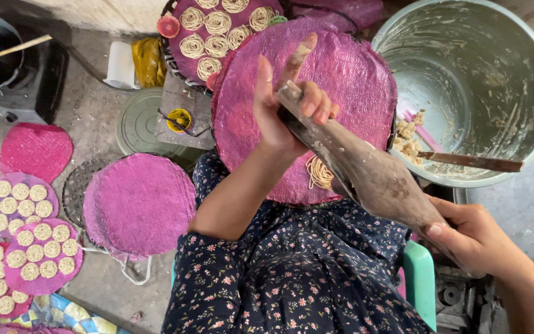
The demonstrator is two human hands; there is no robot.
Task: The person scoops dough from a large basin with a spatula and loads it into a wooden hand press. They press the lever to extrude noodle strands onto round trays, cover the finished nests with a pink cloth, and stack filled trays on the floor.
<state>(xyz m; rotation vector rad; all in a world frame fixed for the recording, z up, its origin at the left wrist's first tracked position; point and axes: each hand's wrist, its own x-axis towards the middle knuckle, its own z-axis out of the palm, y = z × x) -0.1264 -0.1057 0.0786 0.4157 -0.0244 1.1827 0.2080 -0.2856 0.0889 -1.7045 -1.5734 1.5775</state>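
Both hands hold a dough-smeared wooden press [366,170] over the pink round mat [341,74], left hand [285,105] tight on top, right hand [471,238] tight below, and a tilt could drop noodles [319,173] off the mat.

Rough woven pink mat [347,74], dough-crusted wooden press [372,176], smeared metal tub [526,55]
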